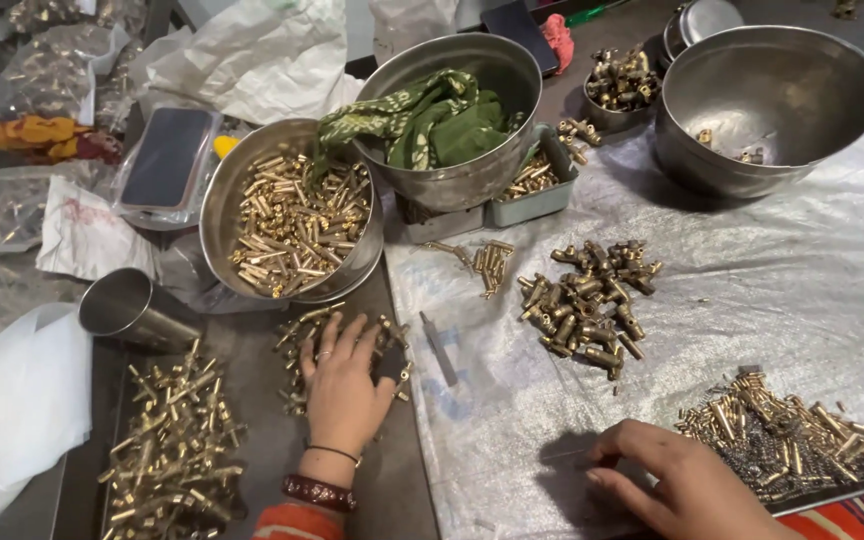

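2 hands work: left hand [344, 385] lies flat, unclenched, on small brass pins [297, 345]; right hand [687, 480] rests loosely curled, grasping nothing. Careless sweeping could scatter pins off the worktop [262, 440].

Parts hidden, cropped or unclear in the head view.

The left hand [342, 385] lies flat over a small heap of brass pieces [297, 345], hiding its middle. The right hand [677, 485] is cut off by the bottom edge; what its fingertips press cannot be told. A green cloth [432, 120] hides the inside of the tilted steel bowl [462, 175]. The brass pile [802, 435] at the plastic sheet's near right corner runs out of view.
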